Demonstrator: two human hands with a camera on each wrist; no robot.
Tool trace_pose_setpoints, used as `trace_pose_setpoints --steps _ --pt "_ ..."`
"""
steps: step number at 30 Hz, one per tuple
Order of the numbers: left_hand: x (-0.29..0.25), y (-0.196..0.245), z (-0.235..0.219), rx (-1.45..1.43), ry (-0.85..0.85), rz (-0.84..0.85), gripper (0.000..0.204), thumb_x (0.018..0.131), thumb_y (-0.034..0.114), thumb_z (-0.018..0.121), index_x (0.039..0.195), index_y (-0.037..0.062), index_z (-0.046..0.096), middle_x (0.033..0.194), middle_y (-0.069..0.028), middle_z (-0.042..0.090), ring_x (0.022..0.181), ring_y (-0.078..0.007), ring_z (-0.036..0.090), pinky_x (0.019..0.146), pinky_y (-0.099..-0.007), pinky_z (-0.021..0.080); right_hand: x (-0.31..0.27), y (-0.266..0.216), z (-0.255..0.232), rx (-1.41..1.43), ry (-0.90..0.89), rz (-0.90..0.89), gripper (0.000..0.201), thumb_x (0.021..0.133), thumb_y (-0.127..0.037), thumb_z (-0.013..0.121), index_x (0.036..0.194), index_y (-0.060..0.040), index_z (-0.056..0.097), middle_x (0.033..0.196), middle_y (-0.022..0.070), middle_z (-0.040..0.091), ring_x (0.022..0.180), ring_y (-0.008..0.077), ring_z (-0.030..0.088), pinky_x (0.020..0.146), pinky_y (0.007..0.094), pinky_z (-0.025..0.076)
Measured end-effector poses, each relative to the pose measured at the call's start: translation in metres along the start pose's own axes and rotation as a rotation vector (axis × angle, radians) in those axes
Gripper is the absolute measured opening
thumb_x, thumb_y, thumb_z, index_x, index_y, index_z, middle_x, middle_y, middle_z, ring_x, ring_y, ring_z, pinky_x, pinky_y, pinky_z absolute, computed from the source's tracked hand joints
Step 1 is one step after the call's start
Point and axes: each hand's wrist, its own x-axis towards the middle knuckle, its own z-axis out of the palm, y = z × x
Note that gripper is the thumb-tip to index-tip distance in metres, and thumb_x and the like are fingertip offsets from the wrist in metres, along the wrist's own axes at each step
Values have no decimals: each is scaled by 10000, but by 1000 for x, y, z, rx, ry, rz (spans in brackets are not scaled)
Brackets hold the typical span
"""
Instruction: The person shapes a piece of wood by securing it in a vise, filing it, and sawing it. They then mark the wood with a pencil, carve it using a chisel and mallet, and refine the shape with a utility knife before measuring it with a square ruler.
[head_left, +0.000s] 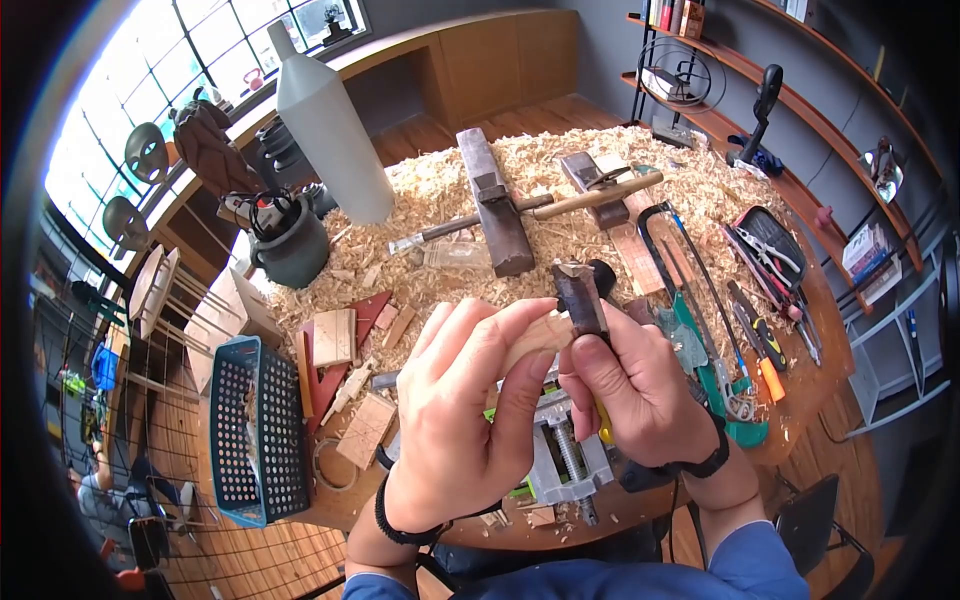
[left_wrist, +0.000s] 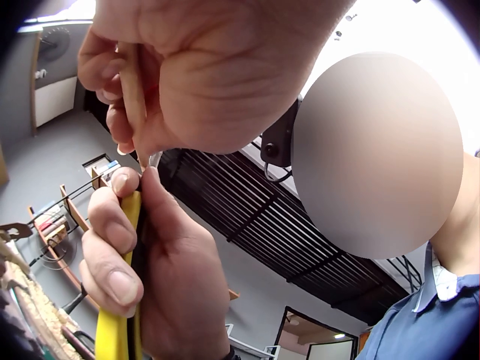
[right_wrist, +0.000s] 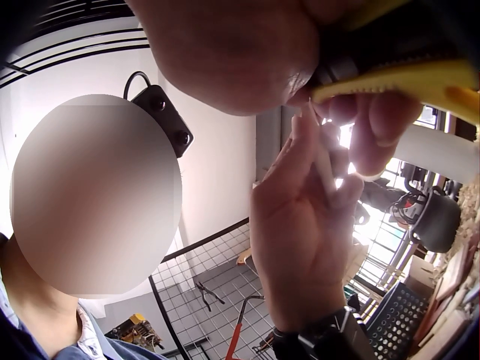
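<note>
My left hand (head_left: 455, 400) pinches a slim piece of pale wood (head_left: 540, 338) between thumb and fingers; in the left wrist view the wood strip (left_wrist: 133, 94) narrows toward the other hand. Wrapped in the fingers of my right hand (head_left: 640, 395) is a yellow-and-black utility knife (left_wrist: 112, 330), mostly hidden from the head view. The knife's yellow handle (right_wrist: 420, 79) shows clearly in the right wrist view. The right thumb lies close to the end of the wood, where both hands meet. A dark block (head_left: 580, 300) overlaps the fingertips. Beneath the hands is a metal vise (head_left: 570, 455).
Wood shavings (head_left: 430, 185) cover much of the table. Hand planes (head_left: 495, 210), a mallet (head_left: 600, 195) and a coping saw (head_left: 700, 280) lie beyond the hands. On the left stand a perforated basket (head_left: 262, 430) and a dark pot (head_left: 290, 245); pliers (head_left: 770, 245) lie right.
</note>
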Motion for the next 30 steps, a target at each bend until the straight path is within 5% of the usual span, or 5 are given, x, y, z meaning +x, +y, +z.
trace_pose_setpoints --steps 11,17,20,24,30 --pt "2 0 -11 26 -74 42 321 897 31 748 1209 -36 710 878 -154 627 762 -355 584 682 -412 478 0 -5 -12 -63 -84 70 210 1117 -164 572 1109 42 609 659 86 597 535 126 615 497 306 448" --pt "-3 -10 -7 -354 -146 -167 419 999 45 668 1389 -100 620 1044 -118 696 847 -191 660 734 -284 523 -1 0 -9 -241 116 -186 160 1097 -132 578 1098 19 632 796 146 659 691 226 680 609 371 492" --pt "5 -5 -14 -1064 -158 -609 592 996 0 555 1552 -148 415 1299 -264 671 1004 -310 754 875 -355 621 1 1 -13 -418 215 -331 172 1075 -139 586 1111 22 636 821 143 664 670 244 664 627 366 506" --pt "6 -8 -13 -1288 -101 -636 652 931 -74 489 1569 -152 377 1404 -341 612 1165 -465 718 1006 -470 621 3 2 -18 -385 198 -285 183 1059 -116 547 1107 39 631 868 156 686 704 248 690 648 359 521" --pt "5 -7 -11 -1306 -72 -634 647 940 -68 513 1570 -142 387 1388 -316 634 1102 -405 747 952 -420 630 6 3 -15 -455 219 -326 148 1045 -70 604 1163 -2 662 904 162 697 724 309 713 666 385 546"
